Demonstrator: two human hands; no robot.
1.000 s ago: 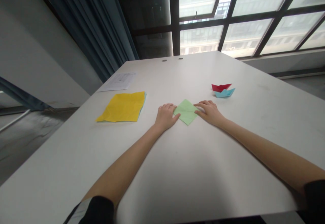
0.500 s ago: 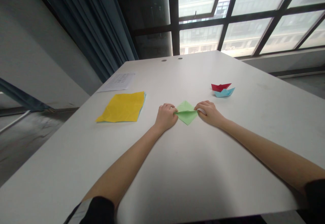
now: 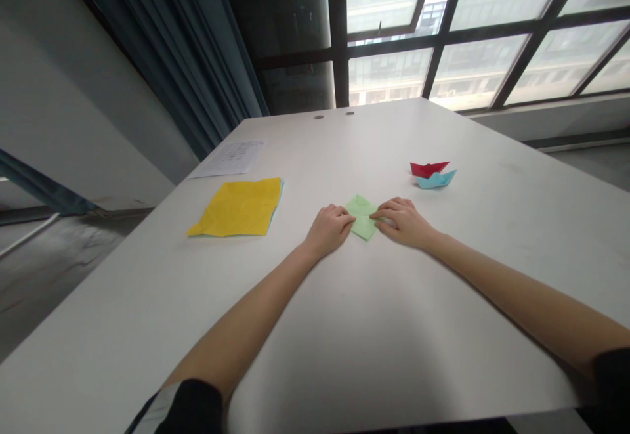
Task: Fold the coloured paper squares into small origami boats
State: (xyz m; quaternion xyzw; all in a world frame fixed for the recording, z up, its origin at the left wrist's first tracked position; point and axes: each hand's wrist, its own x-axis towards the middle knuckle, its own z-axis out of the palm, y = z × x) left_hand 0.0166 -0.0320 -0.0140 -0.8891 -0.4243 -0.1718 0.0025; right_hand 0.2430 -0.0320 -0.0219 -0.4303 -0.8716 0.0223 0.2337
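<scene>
A small folded piece of light green paper (image 3: 361, 219) lies on the white table (image 3: 374, 342) between my hands. My left hand (image 3: 331, 229) grips its left corner with curled fingers. From the other side, my right hand (image 3: 402, 221) pinches the right corner with thumb and forefinger. The two hands nearly meet over the paper, and both hide part of it.
A stack of yellow paper sheets (image 3: 237, 207) with a blue sheet under it lies to the left. A printed white sheet (image 3: 229, 157) sits behind that. A red paper boat (image 3: 428, 168) and a light blue paper boat (image 3: 436, 179) rest to the right. Windows and a dark curtain stand behind the table.
Both hands have pushed inward toward each other, squeezing the green paper narrower. It was a flat wide diamond before; its side corners are now drawn together.
</scene>
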